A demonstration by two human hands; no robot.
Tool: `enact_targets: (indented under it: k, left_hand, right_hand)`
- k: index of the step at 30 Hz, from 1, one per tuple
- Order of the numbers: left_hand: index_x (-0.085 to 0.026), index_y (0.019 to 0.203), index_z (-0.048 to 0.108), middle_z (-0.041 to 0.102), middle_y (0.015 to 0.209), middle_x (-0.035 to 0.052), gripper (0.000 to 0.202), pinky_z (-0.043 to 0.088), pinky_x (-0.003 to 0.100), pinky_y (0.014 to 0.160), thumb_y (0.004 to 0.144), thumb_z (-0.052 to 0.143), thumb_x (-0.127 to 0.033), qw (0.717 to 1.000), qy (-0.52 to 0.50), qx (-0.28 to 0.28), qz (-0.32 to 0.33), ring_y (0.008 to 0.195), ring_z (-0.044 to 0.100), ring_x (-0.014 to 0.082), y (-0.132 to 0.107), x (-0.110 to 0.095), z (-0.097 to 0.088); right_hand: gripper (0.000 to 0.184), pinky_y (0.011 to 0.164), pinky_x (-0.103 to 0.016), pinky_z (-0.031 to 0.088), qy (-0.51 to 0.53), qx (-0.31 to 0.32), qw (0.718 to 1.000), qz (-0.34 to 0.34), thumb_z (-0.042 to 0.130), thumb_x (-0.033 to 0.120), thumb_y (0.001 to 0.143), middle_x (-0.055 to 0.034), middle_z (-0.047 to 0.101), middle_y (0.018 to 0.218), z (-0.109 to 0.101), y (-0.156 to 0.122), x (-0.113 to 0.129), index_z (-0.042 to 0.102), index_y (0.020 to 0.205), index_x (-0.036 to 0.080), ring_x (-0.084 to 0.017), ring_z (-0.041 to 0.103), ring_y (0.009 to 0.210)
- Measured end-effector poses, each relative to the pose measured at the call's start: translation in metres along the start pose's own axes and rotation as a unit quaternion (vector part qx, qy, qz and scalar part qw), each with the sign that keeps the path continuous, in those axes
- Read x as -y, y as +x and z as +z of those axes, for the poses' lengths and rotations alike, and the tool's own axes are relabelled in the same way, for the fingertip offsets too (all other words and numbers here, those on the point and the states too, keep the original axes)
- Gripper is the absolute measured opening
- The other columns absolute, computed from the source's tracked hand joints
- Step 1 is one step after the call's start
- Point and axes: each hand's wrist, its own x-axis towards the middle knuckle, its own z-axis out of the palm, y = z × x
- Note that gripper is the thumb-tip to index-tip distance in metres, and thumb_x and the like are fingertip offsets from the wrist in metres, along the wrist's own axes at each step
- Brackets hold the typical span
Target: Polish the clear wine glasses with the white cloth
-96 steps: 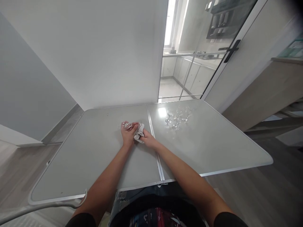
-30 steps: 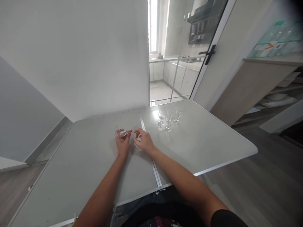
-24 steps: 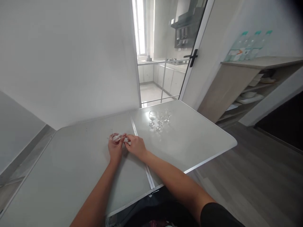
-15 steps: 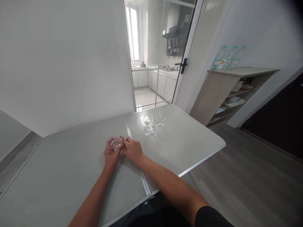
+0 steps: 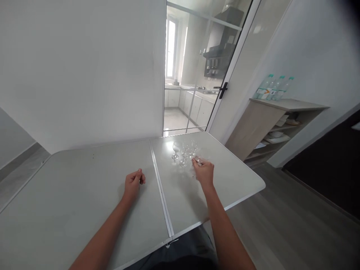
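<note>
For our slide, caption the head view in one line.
Right hand holds a stemmed glass beside three others on a grey table; left hand rests curled.

Desk [image 5: 84,195] pale grey, plain, w/ silver metal seam down the mid. Stemmed glasses [image 5: 180,150] far right: clear, colourless; nearest glass [image 5: 198,160] same. Wall [image 5: 84,75] white. Floor [image 5: 281,225] grey wood-grain. Shelf unit [image 5: 250,131] light oak. Bottles [image 5: 274,88] clear w/ green caps. Door handle [image 5: 223,90] black.

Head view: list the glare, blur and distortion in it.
Head view: the kitchen window blows out and throws a sheen on the table; the clear glasses by the right hand wash out; wide lens bows the table edges; top right corner darkens.
</note>
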Motion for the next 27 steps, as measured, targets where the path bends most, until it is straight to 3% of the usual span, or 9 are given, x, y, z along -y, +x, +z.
enact_targets:
  k: [3,8,17,21,27]
  left_hand:
    - [-0.019,0.051,0.059,0.053,0.05,0.0043,0.049,0.039,0.027,0.05,0.089,0.058,-0.05,1.0,0.005,0.009,-0.011,0.05,0.046,0.0157,0.0,-0.002,0.002]
    - [-0.019,0.051,0.058,0.054,0.049,0.0037,0.049,0.04,0.026,0.048,0.091,0.057,-0.048,1.0,0.011,-0.01,0.0,0.048,0.047,0.0146,0.0,-0.002,0.0]
    - [-0.019,0.052,0.058,0.054,0.051,0.0042,0.049,0.039,0.027,0.05,0.091,0.056,-0.049,1.0,0.002,-0.006,-0.016,0.05,0.046,0.0152,0.0,0.003,0.0]
    - [-0.019,0.05,0.057,0.052,0.05,0.0046,0.052,0.039,0.027,0.05,0.091,0.054,-0.051,1.0,-0.022,-0.003,-0.018,0.051,0.046,0.0153,0.0,0.001,0.001]
    - [-0.02,0.047,0.052,0.045,0.047,0.0019,0.054,0.033,0.026,0.046,0.089,0.056,-0.054,0.999,0.022,0.025,-0.039,0.045,0.039,0.0136,-0.002,0.0,0.003]
  right_hand:
    - [0.033,0.067,-0.027,0.05,-0.076,0.053,0.994,0.064,0.06,0.042,0.082,-0.0104,0.078,0.08,0.002,0.028,-0.032,0.082,0.088,0.018,-0.024,0.072,0.078]
    - [0.029,0.066,-0.025,0.049,-0.13,0.11,0.983,0.066,0.063,0.04,0.078,-0.0105,0.079,0.084,0.019,0.05,-0.055,0.082,0.086,0.02,-0.025,0.074,0.085]
    - [0.03,0.066,-0.026,0.048,-0.152,0.118,0.979,0.068,0.063,0.041,0.078,-0.0109,0.078,0.086,0.034,0.055,-0.07,0.082,0.089,0.021,-0.024,0.073,0.085]
    - [0.029,0.068,-0.026,0.049,-0.16,0.116,0.978,0.063,0.063,0.041,0.078,-0.011,0.078,0.089,0.037,0.053,-0.069,0.082,0.089,0.022,-0.024,0.073,0.087]
    - [0.03,0.069,-0.028,0.049,-0.17,0.113,0.976,0.072,0.061,0.042,0.08,-0.0116,0.077,0.086,0.04,0.054,-0.065,0.081,0.087,0.022,-0.025,0.072,0.086]
